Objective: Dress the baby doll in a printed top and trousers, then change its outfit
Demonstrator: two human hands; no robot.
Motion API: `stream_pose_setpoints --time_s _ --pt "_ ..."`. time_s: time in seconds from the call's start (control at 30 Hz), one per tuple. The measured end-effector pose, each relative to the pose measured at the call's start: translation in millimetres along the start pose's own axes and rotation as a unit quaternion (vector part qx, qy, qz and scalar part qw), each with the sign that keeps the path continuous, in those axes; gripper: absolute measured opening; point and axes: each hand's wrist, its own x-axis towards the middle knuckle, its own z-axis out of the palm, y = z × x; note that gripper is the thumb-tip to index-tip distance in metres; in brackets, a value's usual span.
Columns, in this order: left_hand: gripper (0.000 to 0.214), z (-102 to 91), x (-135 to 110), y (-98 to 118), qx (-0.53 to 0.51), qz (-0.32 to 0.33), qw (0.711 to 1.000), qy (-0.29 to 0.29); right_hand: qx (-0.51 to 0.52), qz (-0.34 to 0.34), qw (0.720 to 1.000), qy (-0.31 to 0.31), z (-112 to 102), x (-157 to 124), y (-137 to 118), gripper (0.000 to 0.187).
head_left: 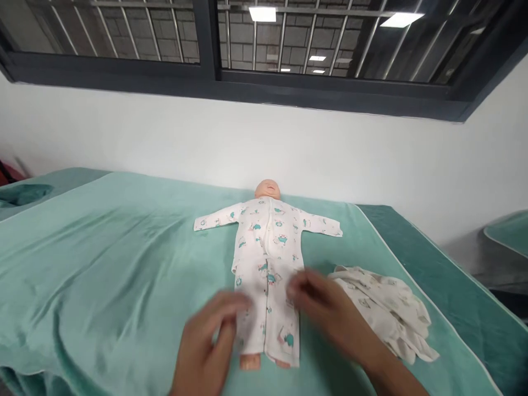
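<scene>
Doll (269, 253) between left grip (201, 336) and right grip (333, 312)

A white wall (165, 137) rises behind the green cloth (103, 247). Above, a dark-framed window (210, 55) shows metal bars (282, 33) and grey brickwork (268, 41), with bright rectangular lights (262, 14) reflected in it.

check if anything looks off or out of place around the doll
Mainly the printed cloth beside the doll: it lies bunched in a heap, at odds with the doll's neatly spread outfit. The green cover is wrinkled at left too; no spill shows.
</scene>
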Motion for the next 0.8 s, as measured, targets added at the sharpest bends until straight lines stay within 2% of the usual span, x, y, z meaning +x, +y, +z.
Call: stream_pose_setpoints --time_s 0.07,0.1,0.13,0.2,0.27,0.33,0.4,0.57,0.7,0.8 --pt "0.036 18.5 87.6 1.9 -0.088 -0.024 0.989 0.116 -0.017 -0.039 0.983 0.179 -5.7 86.2 -10.2 0.025" --pt "0.034 27.4 130.2 1.9 -0.102 -0.011 0.987 0.127 -0.037 -0.038 0.970 0.237 -7.5 124.9 -12.0 0.021" --pt "0.034 36.2 168.9 0.8 -0.097 0.008 0.989 0.112 -0.049 -0.014 0.960 0.274 -8.6 158.4 -11.5 0.018" --pt "0.036 53.2 228.5 -5.1 -0.061 0.018 0.995 0.074 -0.053 0.038 0.958 0.279 -9.3 206.6 -5.3 0.021" --pt "0.039 68.5 260.5 -14.5 -0.037 0.028 0.999 0.025 -0.054 0.061 0.964 0.252 -9.4 230.2 3.7 0.024" --pt "0.042 79.8 269.7 -23.8 -0.032 0.030 0.999 0.003 -0.057 0.060 0.972 0.221 -10.1 236.9 10.6 0.024" --pt "0.044 85.3 267.0 -29.6 -0.038 0.027 0.999 0.002 -0.056 0.051 0.977 0.197 -11.9 236.4 13.2 0.022" --pt "0.048 82.9 260.1 -29.9 -0.056 0.016 0.998 -0.005 -0.082 0.051 0.981 0.167 -15.8 239.7 8.4 0.022" --pt "0.050 82.1 262.4 -31.3 -0.072 0.021 0.997 -0.009 -0.106 0.044 0.977 0.177 -14.5 245.4 7.7 0.024" --pt "0.047 82.1 262.0 -33.4 -0.078 0.009 0.997 -0.007 -0.046 0.012 0.978 0.201 -12.7 246.2 12.2 0.023"
